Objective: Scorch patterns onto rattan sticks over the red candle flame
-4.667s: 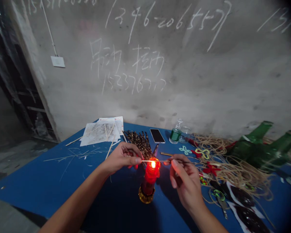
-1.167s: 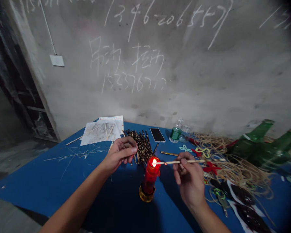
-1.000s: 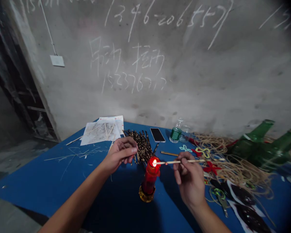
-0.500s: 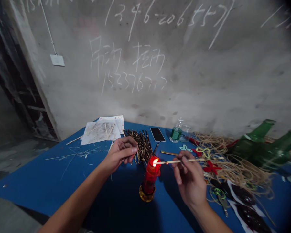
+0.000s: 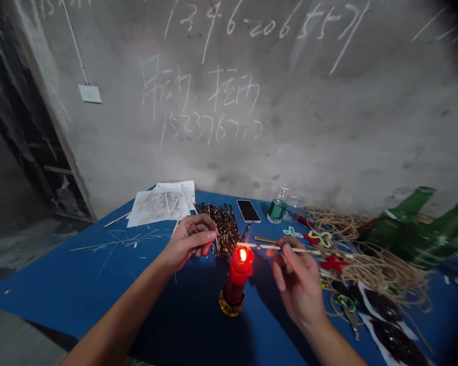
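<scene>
A lit red candle (image 5: 238, 277) stands upright in a gold-coloured base on the blue table. My right hand (image 5: 299, 277), right of the candle, pinches a thin pale wooden stick (image 5: 265, 246). The stick lies almost level, its left tip just above the flame. My left hand (image 5: 193, 241) is left of the candle, thumb and fingertips pressed together; whatever is between them is too small to make out. Behind the candle and my left hand lies a heap of dark, glossy, twisted sticks (image 5: 225, 223).
A phone (image 5: 248, 211), a small green-labelled bottle (image 5: 278, 206) and a glass jar (image 5: 292, 209) stand near the wall. Right of my right hand are tangled tan cord (image 5: 385, 269) and green glass bottles (image 5: 408, 218). White paper (image 5: 158, 211) with thin sticks lies at the back left.
The stick in my right hand has risen slightly, its tip moving from in the flame to just above it. My left hand has hardly moved.
</scene>
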A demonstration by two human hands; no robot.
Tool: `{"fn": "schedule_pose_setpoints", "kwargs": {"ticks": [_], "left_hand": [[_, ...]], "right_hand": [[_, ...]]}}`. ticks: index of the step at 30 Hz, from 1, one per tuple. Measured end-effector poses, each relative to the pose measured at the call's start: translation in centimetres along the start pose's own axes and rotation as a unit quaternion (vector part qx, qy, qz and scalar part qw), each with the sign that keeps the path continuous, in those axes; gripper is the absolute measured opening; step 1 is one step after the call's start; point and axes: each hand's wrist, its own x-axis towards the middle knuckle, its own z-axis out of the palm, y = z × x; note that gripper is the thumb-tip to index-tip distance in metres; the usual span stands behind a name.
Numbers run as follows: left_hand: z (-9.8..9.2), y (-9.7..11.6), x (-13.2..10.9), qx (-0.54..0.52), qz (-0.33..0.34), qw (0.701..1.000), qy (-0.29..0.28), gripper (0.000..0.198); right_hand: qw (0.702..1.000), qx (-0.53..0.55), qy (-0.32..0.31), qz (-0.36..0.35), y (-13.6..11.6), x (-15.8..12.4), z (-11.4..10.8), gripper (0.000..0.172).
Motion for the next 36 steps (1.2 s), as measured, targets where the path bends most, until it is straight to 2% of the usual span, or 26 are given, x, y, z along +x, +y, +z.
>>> {"fn": "schedule_pose_setpoints", "kwargs": {"ticks": [13,23,36], "left_hand": [[0.15,0.25,0.04,-0.030,0.008,0.999,-0.013,0.024],[-0.12,-0.15,0.10,-0.054,0.010,0.998,-0.024,0.021],[0.05,-0.14,0.19,-0.051,0.008,0.999,-0.009,0.024]], "right_hand": [[0.997,0.030,-0.073,0.014,-0.49,-0.26,0.07,0.020],[0.997,0.024,-0.069,0.016,-0.47,-0.34,0.05,0.020],[0.997,0.041,-0.056,0.019,-0.12,-0.07,-0.30,0.017]]}}
